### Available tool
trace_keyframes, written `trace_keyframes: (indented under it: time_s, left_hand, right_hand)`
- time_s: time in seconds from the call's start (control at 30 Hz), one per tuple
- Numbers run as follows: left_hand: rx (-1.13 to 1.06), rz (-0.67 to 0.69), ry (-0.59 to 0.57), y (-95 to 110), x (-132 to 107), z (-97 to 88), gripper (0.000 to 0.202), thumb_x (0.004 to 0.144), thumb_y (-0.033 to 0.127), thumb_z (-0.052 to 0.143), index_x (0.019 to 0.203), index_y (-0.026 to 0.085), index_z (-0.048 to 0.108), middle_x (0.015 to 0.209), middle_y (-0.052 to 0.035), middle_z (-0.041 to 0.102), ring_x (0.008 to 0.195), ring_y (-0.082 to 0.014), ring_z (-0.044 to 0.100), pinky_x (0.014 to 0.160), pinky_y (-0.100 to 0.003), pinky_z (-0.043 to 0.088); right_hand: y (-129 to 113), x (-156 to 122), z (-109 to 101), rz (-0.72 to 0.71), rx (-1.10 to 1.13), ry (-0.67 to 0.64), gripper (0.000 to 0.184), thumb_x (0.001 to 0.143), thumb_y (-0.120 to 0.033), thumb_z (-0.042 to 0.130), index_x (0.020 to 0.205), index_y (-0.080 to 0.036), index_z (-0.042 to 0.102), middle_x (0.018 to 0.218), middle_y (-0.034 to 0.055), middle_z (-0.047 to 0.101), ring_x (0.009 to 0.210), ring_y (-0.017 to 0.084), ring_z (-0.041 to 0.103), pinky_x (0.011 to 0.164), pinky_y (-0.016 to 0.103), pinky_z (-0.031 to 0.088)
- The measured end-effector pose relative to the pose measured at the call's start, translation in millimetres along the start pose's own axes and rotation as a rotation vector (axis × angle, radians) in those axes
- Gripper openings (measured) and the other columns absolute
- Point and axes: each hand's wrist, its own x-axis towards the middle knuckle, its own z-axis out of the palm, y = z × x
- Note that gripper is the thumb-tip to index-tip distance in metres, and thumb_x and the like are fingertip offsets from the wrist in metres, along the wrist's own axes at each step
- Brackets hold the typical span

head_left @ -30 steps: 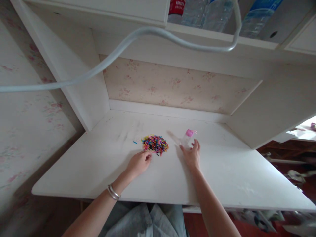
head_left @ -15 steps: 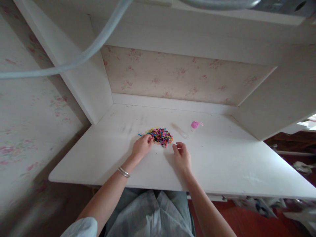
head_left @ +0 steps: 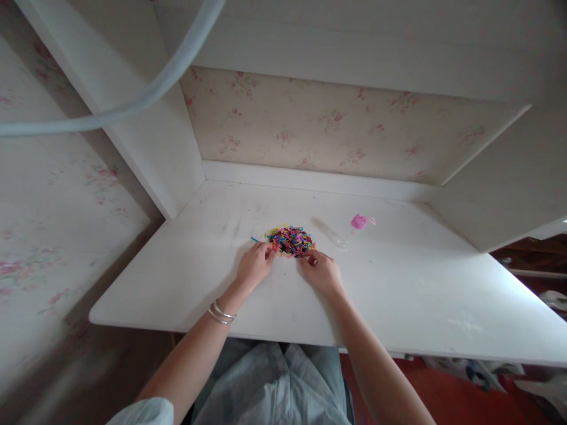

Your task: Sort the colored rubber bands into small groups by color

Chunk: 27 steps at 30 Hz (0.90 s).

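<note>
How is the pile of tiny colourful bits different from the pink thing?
The pile is many colours; the pink thing is just pink. The pile spreads wider than the pink thing. The left hand and right hand are at the pile, neither at the pink thing. Both show pink.

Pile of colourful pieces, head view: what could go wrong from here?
The pile looks loose, so the left hand and right hand, both at its near side, might scatter pieces. The blue piece lying apart, close to the left hand, could get brushed farther away.
</note>
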Motion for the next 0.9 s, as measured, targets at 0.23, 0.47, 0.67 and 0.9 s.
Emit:
trace_keyframes:
  time_s: [0.23,0.47,0.67,0.9]
  left_hand:
    - [-0.016,0.017,0.013,-3,-1,-0.3,0.017,0.090,0.019,0.049,0.091,0.020,0.066,0.092,-0.0053,0.067,0.084,-0.0153,0.062,0.078,-0.025,0.045]
    - [-0.028,0.014,0.013,-6,-2,1.8,0.019,0.086,0.014,0.051,0.095,0.020,0.067,0.097,-0.0053,0.068,0.090,-0.0161,0.063,0.084,-0.027,0.047]
    - [-0.020,0.026,0.012,-5,-3,-0.2,0.024,0.082,0.009,0.052,0.095,0.020,0.069,0.096,-0.0046,0.069,0.089,-0.0164,0.063,0.083,-0.027,0.047]
    - [-0.041,0.026,0.012,-6,-5,-2.3,0.015,0.085,0.019,0.056,0.090,0.021,0.070,0.087,-0.0039,0.069,0.079,-0.0151,0.063,0.076,-0.025,0.048]
  right_hand:
    - [10,-4,0,0.032,0.122,0.051,0.039,0.086,-0.048,0.045,0.092,-0.024,0.075,0.074,0.0033,0.072,0.065,0.018,0.061,0.061,0.026,0.041]
    - [9,-4,-5,0.098,0.211,0.097,0.043,0.087,-0.050,0.043,0.089,-0.022,0.075,0.078,0.0040,0.073,0.069,0.018,0.063,0.063,0.025,0.042]
    - [12,-4,-5,0.172,0.334,0.134,0.044,0.083,-0.053,0.047,0.092,-0.020,0.074,0.077,0.0045,0.073,0.067,0.017,0.064,0.063,0.025,0.044]
    - [14,-4,-7,0.211,0.408,0.163,0.045,0.081,-0.056,0.050,0.093,-0.020,0.074,0.085,0.0050,0.074,0.059,0.015,0.058,0.059,0.025,0.044]
